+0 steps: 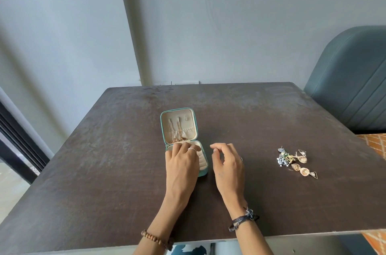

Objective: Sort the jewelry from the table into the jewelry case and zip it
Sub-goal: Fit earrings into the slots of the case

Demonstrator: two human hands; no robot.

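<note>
Table, dark brown with a matte square top, carries everything here; a padded grey-blue chair back stands at its far right corner. Near the middle sits the small teal zip-around jewelry case with cream lining, lid propped upright and zip undone. Thin gold chains hang from hooks inside the lid and gather at the pocket below, so the necklaces look stowed. The left hand lies flat over the case's lower tray, fingers fairly straight and pressing at the hinge end; whether anything is under the fingertips cannot be told. Ribbed ring rolls show beside that hand, and no piece can be made out in them. The right hand hovers just beside the case, above the tabletop, fingers loosely curled with thumb and forefinger near each other; I see nothing pinched between them. Well apart to the right lies a loose cluster of earrings, gold filigree drops, triangle-framed pieces and a blue-and-white beaded one, untouched on the table. My reading: early-to-middle stage. Chains are in; the earring pile remains to be carried over and placed, then the lid closed and the zip run round.
</note>
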